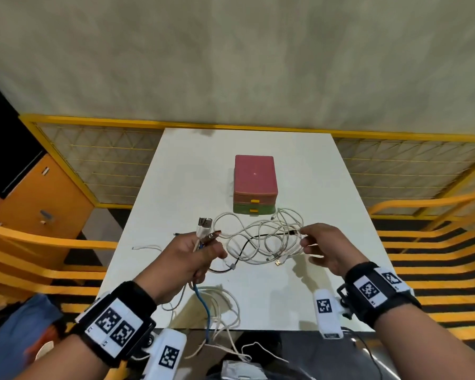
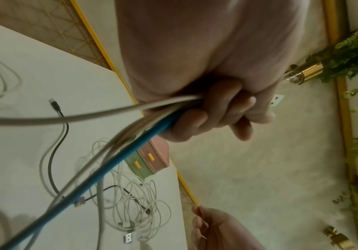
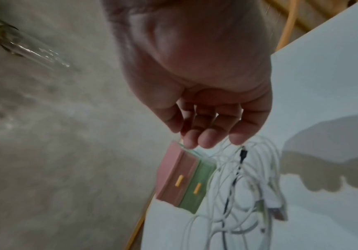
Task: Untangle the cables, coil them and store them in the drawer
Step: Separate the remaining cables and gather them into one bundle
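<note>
A tangle of white cables (image 1: 261, 239) with one black cable (image 1: 254, 237) lies on the white table (image 1: 299, 292), in front of a small drawer box (image 1: 254, 174). The box has a pink drawer above a green one, both closed, with yellow handles. My left hand (image 1: 203, 250) grips a bundle of cable ends (image 1: 205, 226), USB plugs sticking up; a blue cable (image 1: 203, 300) and white ones hang from my fist (image 2: 212, 116) over the table's front edge. My right hand (image 1: 310, 242) hovers at the tangle's right side, its fingers (image 3: 207, 137) relaxed just above the black plug (image 3: 243, 152), holding nothing.
A loose white cable end (image 1: 144, 246) lies left of my left hand. A gold USB plug (image 1: 279, 262) sticks out of the tangle. A yellow mesh fence (image 1: 99, 160) stands behind the table, an orange cabinet (image 1: 39, 198) at left, and yellow slatted rails (image 1: 433, 242) on both sides.
</note>
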A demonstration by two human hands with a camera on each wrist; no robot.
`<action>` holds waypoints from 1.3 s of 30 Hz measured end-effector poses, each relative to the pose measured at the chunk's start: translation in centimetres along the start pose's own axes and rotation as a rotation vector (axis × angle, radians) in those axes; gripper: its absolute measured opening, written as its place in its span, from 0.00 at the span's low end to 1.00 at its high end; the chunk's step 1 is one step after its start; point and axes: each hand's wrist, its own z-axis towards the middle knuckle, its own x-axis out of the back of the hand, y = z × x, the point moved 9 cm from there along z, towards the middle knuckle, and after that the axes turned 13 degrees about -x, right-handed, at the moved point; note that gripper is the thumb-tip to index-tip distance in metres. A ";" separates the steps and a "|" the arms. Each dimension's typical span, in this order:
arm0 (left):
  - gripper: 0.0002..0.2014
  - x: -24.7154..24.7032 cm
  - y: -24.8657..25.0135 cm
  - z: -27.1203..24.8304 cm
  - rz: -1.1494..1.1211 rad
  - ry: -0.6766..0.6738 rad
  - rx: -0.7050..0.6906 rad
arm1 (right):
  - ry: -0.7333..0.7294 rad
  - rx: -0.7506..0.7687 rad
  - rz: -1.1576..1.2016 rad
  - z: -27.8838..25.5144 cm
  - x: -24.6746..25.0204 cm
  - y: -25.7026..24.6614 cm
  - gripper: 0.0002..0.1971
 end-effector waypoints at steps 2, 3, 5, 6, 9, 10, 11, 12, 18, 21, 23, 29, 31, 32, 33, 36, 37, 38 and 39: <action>0.06 0.3 -0.6 -0.1 -0.005 0.015 0.019 | 0.059 0.019 -0.016 0.9 1.0 0.7 0.04; 0.06 0.3 -0.8 -0.2 -0.019 0.018 0.029 | 0.084 0.044 -0.043 1.3 1.2 0.9 0.04; 0.12 0.1 -1.2 -0.2 -0.054 0.021 0.043 | 0.139 0.140 -0.124 2.1 1.2 1.1 0.05; 0.14 -0.1 -1.0 -0.3 -0.071 0.021 0.041 | 0.176 0.209 -0.202 2.4 1.0 0.9 0.06; 0.18 -0.4 -0.9 -0.1 -0.106 0.019 0.026 | 0.325 0.399 -0.664 3.8 -0.9 0.8 0.10; 0.18 -0.7 -0.7 0.0 -0.120 0.017 0.017 | 0.358 0.452 -0.813 4.3 -1.9 1.1 0.14; 0.18 -1.0 -0.6 0.1 -0.136 0.011 0.007 | 0.388 0.485 -0.949 4.9 -2.7 1.4 0.18; 0.17 -1.4 -0.4 0.2 -0.150 0.002 -0.001 | 0.430 0.509 -1.083 5.4 -3.5 1.7 0.20; 0.22 -2.5 0.5 1.3 -0.185 -0.008 -0.042 | 0.617 0.564 -1.461 5.7 -5.3 2.3 0.18; 0.23 -3.0 0.9 2.1 -0.269 -0.008 -0.065 | 0.625 0.579 -1.388 5.1 -4.8 2.0 0.15; 0.25 -3.2 0.9 2.8 -0.310 -0.014 -0.059 | 0.630 0.604 -1.173 3.8 -4.1 0.6 0.11; 0.24 -4.4 -0.1 5.5 -0.409 0.025 0.049 | 0.375 0.723 -0.200 -5.2 -1.9 -6.2 0.07; 0.21 -5.3 0.0 6.1 -0.387 0.014 0.045 | 0.305 0.792 -0.071 -8.9 -2.8 -8.1 0.09; 0.20 -6.0 0.3 6.4 -0.388 0.001 0.039 | 0.271 0.824 -0.036 -10.5 -3.4 -8.8 0.10; 0.20 -6.6 0.5 6.6 -0.394 -0.013 0.031 | 0.234 0.845 -0.015 -11.6 -4.2 -9.2 0.09; 0.21 -8.3 1.4 7.2 -0.458 -0.028 0.002 | 0.164 0.859 -0.026 -13.4 -6.4 -9.6 0.08; 0.22 -8.6 1.7 7.3 -0.487 -0.019 -0.002 | 0.154 0.863 -0.034 -13.6 -6.7 -9.5 0.09; 0.22 -8.8 1.9 7.4 -0.516 -0.012 -0.001 | 0.147 0.869 -0.048 -13.6 -6.9 -9.4 0.10; 0.22 -8.9 2.1 7.4 -0.544 -0.009 0.000 | 0.138 0.882 -0.076 -13.5 -7.1 -9.4 0.10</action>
